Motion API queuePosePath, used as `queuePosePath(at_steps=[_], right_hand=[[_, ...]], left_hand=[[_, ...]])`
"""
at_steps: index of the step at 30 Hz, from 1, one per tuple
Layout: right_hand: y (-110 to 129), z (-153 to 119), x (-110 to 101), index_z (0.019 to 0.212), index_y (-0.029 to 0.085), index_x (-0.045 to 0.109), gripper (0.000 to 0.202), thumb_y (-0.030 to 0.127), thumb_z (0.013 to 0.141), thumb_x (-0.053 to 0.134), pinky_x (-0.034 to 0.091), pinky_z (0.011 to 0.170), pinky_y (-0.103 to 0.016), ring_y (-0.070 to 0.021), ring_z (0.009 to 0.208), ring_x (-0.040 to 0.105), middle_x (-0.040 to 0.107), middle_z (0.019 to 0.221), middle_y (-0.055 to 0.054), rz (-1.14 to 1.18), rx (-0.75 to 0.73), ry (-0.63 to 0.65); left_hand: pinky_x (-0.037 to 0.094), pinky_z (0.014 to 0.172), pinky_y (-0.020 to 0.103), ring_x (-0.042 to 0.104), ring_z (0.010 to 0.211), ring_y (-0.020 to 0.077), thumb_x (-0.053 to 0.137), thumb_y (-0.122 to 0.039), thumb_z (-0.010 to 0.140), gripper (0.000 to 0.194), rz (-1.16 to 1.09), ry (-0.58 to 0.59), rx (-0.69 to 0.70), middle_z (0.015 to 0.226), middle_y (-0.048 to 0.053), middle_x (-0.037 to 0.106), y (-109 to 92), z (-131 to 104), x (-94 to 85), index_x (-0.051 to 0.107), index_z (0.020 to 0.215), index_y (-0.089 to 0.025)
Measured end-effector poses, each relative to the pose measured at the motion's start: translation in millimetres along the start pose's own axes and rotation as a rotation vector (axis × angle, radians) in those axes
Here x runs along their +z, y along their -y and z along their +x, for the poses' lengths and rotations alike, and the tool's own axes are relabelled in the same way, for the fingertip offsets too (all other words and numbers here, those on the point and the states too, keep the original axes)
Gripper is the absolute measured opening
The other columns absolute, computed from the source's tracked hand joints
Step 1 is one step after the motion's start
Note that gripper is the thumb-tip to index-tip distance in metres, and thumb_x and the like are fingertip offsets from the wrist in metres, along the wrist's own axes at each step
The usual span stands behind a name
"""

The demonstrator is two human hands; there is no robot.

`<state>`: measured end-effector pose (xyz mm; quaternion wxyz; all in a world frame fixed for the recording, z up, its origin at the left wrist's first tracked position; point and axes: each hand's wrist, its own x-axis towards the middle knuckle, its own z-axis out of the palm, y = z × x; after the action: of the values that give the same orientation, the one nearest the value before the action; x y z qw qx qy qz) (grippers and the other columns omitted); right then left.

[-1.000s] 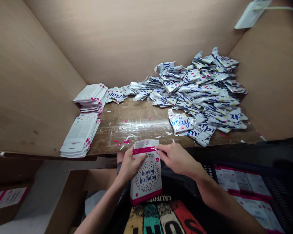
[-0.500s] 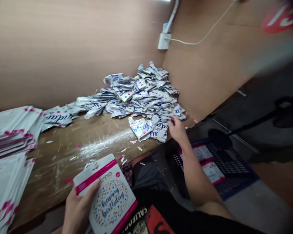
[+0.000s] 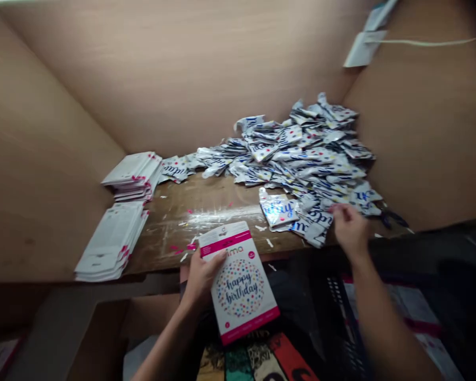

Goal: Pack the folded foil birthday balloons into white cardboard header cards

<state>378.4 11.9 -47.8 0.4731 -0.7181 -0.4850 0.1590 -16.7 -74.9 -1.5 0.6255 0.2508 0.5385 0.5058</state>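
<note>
My left hand [image 3: 202, 272] grips a white and pink "happy birthday" packet [image 3: 244, 288] by its upper left edge, thumb across the front. The packet is tilted, printed side up, over my lap. Farther right, my right hand [image 3: 349, 233] is closed in a pinch beside the folded foil balloons [image 3: 297, 153]. Its fingertips are blurred, and what they hold, if anything, I cannot make out. Just left of that hand, a few folded balloons with blue lettering [image 3: 280, 210] lie at the near side of the heap.
Stacks of flat white packets [image 3: 111, 241] stand on the table's left. Scissors [image 3: 394, 218] lie near the right panel. Pink and white scraps [image 3: 190, 246] dot the wooden tabletop [image 3: 210, 201]. Below right is a dark crate [image 3: 341, 323] with packets; below left, an open cardboard box [image 3: 99, 338].
The view has swung left, bringing the left panel and whole packet stacks into sight. My right hand has drawn back slightly from the balloons. The packet stays in my left hand.
</note>
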Motion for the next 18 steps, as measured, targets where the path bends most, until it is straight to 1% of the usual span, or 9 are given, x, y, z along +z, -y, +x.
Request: queuePosePath(at_steps=[2, 3, 4, 5, 6, 9, 11, 14, 18], right_hand=[[32, -60, 37, 0.123, 0.019, 0.070, 0.052, 0.063, 0.096, 0.061, 0.057, 0.095, -0.048, -0.0316, 0.101, 0.073, 0.077, 0.108, -0.016, 0.432, 0.124, 0.551], [50, -90, 53, 0.129, 0.021, 0.067, 0.054, 0.062, 0.095, 0.065, 0.059, 0.093, -0.047, -0.0301, 0.100, 0.075, 0.078, 0.110, -0.014, 0.582, 0.200, 0.781], [67, -115, 67, 0.130, 0.022, 0.066, 0.054, 0.062, 0.094, 0.068, 0.060, 0.091, -0.046, -0.0290, 0.097, 0.075, 0.079, 0.109, -0.013, 0.694, 0.257, 0.911], [82, -136, 79, 0.129, 0.021, 0.066, 0.052, 0.059, 0.093, 0.072, 0.060, 0.091, -0.045, -0.0278, 0.096, 0.075, 0.079, 0.110, -0.011, 0.766, 0.283, 0.972], [95, -150, 88, 0.128, 0.021, 0.066, 0.050, 0.055, 0.093, 0.073, 0.060, 0.090, -0.044, -0.0267, 0.095, 0.075, 0.079, 0.110, -0.010, 0.800, 0.291, 0.961], [116, -169, 98, 0.119, 0.020, 0.068, 0.035, 0.045, 0.095, 0.071, 0.059, 0.089, -0.038, -0.0244, 0.095, 0.073, 0.078, 0.105, -0.007, 0.694, 0.186, 0.779], [120, -174, 95, 0.113, 0.020, 0.068, 0.025, 0.039, 0.097, 0.068, 0.057, 0.083, -0.033, -0.0228, 0.089, 0.071, 0.077, 0.098, -0.005, 0.563, 0.096, 0.702], [121, -184, 91, 0.105, 0.021, 0.065, 0.014, 0.034, 0.100, 0.062, 0.052, 0.069, -0.028, -0.0205, 0.075, 0.068, 0.074, 0.086, -0.003, 0.410, -0.026, 0.655], [125, -201, 92, 0.096, 0.023, 0.059, 0.011, 0.025, 0.104, 0.052, 0.045, 0.070, -0.030, -0.0216, 0.073, 0.065, 0.068, 0.080, -0.004, 0.206, -0.328, 0.538]], left_hand=[[0.065, 0.086, 0.046, 0.080, 0.089, 0.0329, 0.097, -0.038, 0.067, 0.067, -0.009, -0.018, 0.029, 0.109, 0.019, 0.081, 4, -1, 4.4, 0.068, 0.120, -0.011], [0.064, 0.086, 0.045, 0.079, 0.089, 0.0319, 0.096, -0.039, 0.068, 0.065, 0.009, -0.016, 0.041, 0.109, 0.018, 0.081, 5, -2, 6.1, 0.068, 0.120, -0.012], [0.064, 0.085, 0.044, 0.079, 0.089, 0.0309, 0.095, -0.039, 0.069, 0.063, 0.042, -0.010, 0.053, 0.109, 0.018, 0.081, 6, -3, 7.4, 0.069, 0.120, -0.012], [0.063, 0.085, 0.043, 0.078, 0.089, 0.0298, 0.095, -0.039, 0.070, 0.061, 0.084, -0.006, 0.068, 0.108, 0.017, 0.081, 7, -4, 8.0, 0.070, 0.118, -0.012], [0.063, 0.085, 0.041, 0.078, 0.089, 0.0287, 0.095, -0.038, 0.069, 0.059, 0.129, -0.005, 0.088, 0.107, 0.016, 0.081, 7, -5, 8.0, 0.071, 0.117, -0.012], [0.060, 0.087, 0.036, 0.076, 0.092, 0.0265, 0.094, -0.035, 0.069, 0.050, 0.205, 0.002, 0.139, 0.105, 0.013, 0.082, 6, -2, 4.4, 0.075, 0.110, -0.013], [0.059, 0.086, 0.035, 0.075, 0.092, 0.0254, 0.092, -0.032, 0.070, 0.045, 0.166, 0.021, 0.135, 0.103, 0.011, 0.082, 8, 1, 0.6, 0.078, 0.107, -0.013], [0.058, 0.081, 0.033, 0.073, 0.085, 0.0228, 0.089, -0.026, 0.067, 0.037, 0.041, 0.009, 0.095, 0.096, 0.008, 0.081, 14, 4, -2.7, 0.079, 0.101, -0.014], [0.054, 0.071, 0.026, 0.068, 0.071, 0.0173, 0.083, -0.020, 0.064, 0.020, -0.041, -0.093, 0.091, 0.080, 0.002, 0.077, 23, 2, -3.4, 0.078, 0.083, -0.015]])
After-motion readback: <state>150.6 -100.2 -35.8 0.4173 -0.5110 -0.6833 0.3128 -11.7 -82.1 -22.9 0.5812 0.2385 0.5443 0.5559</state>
